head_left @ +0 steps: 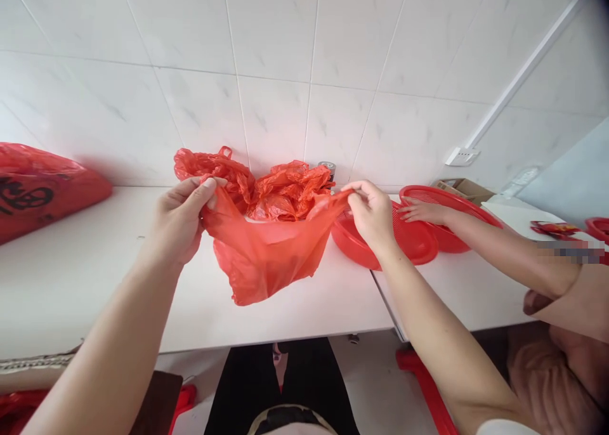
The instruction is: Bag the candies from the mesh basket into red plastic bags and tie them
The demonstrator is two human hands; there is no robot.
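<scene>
Hanging between your hands at the centre of the frame, the thin red bag [271, 257] is pinched at two upper points, which seems meant to spread its top edge while the rest drapes loose. Your left hand [183, 213] is closed on one end, thumb pressed over the fingers; your right hand [371, 213] is clamped on the other, drawing the film into a taut, narrow point. The plastic is sheer and finely creased, sagging to a soft, uneven base; whether that base touches the white table [190, 321] you cannot tell from here.

Just behind it, against the glossy tiled wall [271, 29], lies a crumpled heap of red bags [285, 188], all folds and puffed pockets, perhaps put there to be within your reach. Right of centre, the near red basket [356, 248] is round, rigid and perforated. Beside it a co-worker's hand [423, 212] is at the far red basket [476, 216]. At the left edge rests a bulky red package [57, 188], smooth and marked in black.
</scene>
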